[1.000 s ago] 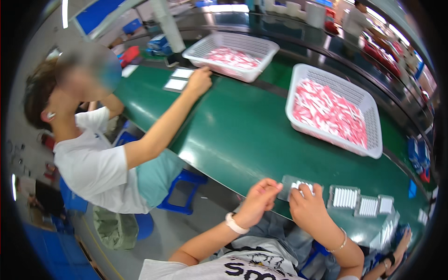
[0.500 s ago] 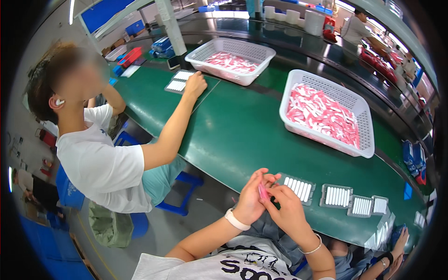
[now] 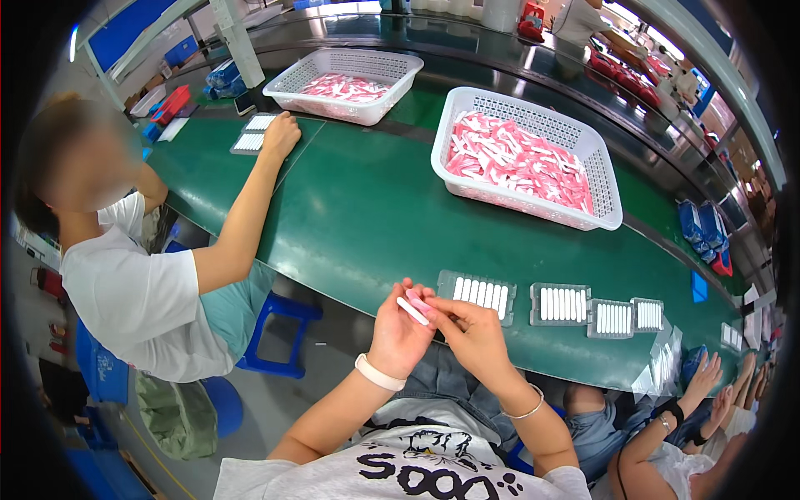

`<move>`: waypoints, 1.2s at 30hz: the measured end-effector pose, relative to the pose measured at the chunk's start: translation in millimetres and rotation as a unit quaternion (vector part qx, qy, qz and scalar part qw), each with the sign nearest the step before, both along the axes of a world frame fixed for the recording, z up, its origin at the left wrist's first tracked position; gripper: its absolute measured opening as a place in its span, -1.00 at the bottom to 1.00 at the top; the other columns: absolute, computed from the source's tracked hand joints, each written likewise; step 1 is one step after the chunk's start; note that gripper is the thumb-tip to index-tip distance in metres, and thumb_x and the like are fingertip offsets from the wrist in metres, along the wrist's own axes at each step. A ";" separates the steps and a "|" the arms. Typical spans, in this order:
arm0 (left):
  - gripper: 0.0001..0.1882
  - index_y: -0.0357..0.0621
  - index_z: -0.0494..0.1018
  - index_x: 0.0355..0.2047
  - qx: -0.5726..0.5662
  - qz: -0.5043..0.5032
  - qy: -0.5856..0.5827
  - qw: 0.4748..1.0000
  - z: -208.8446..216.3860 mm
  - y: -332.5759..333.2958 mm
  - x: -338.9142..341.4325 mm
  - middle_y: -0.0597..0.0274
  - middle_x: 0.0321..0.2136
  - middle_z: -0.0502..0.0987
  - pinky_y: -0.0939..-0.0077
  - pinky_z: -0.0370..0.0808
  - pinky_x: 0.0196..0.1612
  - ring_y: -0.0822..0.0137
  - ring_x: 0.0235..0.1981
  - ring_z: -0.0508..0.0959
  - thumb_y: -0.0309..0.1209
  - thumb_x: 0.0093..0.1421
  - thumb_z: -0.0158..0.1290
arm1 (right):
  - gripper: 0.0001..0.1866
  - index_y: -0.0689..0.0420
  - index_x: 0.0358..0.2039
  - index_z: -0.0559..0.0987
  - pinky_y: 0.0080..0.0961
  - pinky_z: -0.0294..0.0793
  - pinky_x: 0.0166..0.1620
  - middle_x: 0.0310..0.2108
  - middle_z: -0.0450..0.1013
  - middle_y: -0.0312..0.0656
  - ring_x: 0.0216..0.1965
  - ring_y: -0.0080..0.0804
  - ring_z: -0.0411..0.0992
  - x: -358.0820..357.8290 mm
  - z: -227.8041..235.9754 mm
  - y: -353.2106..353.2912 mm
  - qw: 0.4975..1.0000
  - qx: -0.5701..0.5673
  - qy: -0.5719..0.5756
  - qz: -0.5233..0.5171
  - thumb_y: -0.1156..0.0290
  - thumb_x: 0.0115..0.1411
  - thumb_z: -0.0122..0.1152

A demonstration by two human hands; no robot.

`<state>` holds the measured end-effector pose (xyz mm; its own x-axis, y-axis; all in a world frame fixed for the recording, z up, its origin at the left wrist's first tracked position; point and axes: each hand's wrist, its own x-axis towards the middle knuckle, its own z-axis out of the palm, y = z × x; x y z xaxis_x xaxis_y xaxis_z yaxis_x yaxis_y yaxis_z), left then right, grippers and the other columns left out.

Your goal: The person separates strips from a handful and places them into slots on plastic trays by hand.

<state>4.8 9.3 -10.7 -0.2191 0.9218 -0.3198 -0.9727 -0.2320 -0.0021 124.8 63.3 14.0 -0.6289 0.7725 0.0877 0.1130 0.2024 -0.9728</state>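
My left hand (image 3: pixel 395 337) is turned palm up above the near edge of the table, its fingers curled around a short white stick (image 3: pixel 412 312). Beside the stick lies a pink piece (image 3: pixel 421 302), and the fingertips of my right hand (image 3: pixel 467 329) pinch it. Just past my right hand rests a clear plastic tray (image 3: pixel 447 287) with a row of white sticks in it. Farther right are more such trays, among them a wider tray (image 3: pixel 537 319) and a smaller tray (image 3: pixel 593 330).
A white basket (image 3: pixel 612 200) of pink and white pieces stands on the green table (image 3: pixel 358 200); a second basket (image 3: pixel 279 93) is farther left. At left, a co-worker's hand (image 3: pixel 282 133) touches trays. A blue stool (image 3: pixel 283 329) is below. Other people's hands (image 3: pixel 704 375) are at right.
The view has swung, so the table and baskets sit farther left and higher. A white stick now shows in my left hand, where only the pink piece was visible before.
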 end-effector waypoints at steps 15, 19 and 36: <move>-0.67 0.00 0.31 -0.42 -0.095 0.020 0.048 0.994 1.3 -9.6 -4.9 0.48 -0.78 0.00 0.63 0.09 -0.67 0.53 -0.76 0.02 -0.10 0.39 -0.22 | -0.86 0.29 -0.30 0.53 -0.55 0.53 -0.30 -0.36 0.58 -0.13 -0.34 -0.48 0.55 0.0 8.4 -6.4 0.980 -0.201 0.014 0.008 0.48 0.18 0.22; -0.72 -0.06 0.36 -0.40 -0.094 -0.082 0.203 0.971 6.7 -9.6 -9.0 0.50 -0.79 -0.02 0.62 0.00 -0.70 0.54 -0.79 -0.01 -0.17 0.37 -0.13 | -0.85 0.08 -0.39 0.62 -0.31 0.32 -0.11 -0.22 0.43 -0.29 -0.12 -0.24 0.30 12.7 10.0 39.6 0.911 0.400 -0.083 -0.055 0.53 -0.05 0.29; -0.62 -0.03 0.43 0.07 -0.162 -0.050 0.960 0.223 6.7 -26.1 8.5 0.16 -0.75 0.47 0.32 0.44 -0.63 0.15 -0.72 0.51 -0.25 0.26 -0.01 | -0.73 0.22 -0.29 0.61 -0.40 0.37 -0.15 -0.29 0.48 -0.23 -0.18 -0.29 0.40 15.4 4.1 74.7 0.826 0.506 -0.117 0.220 0.59 -0.07 0.16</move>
<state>13.3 -16.8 -4.1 -0.2226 0.9495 0.2212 0.8907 0.1058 0.4421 140.2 137.9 18.1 -0.9203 0.0697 0.3850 -0.0280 0.9697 -0.2426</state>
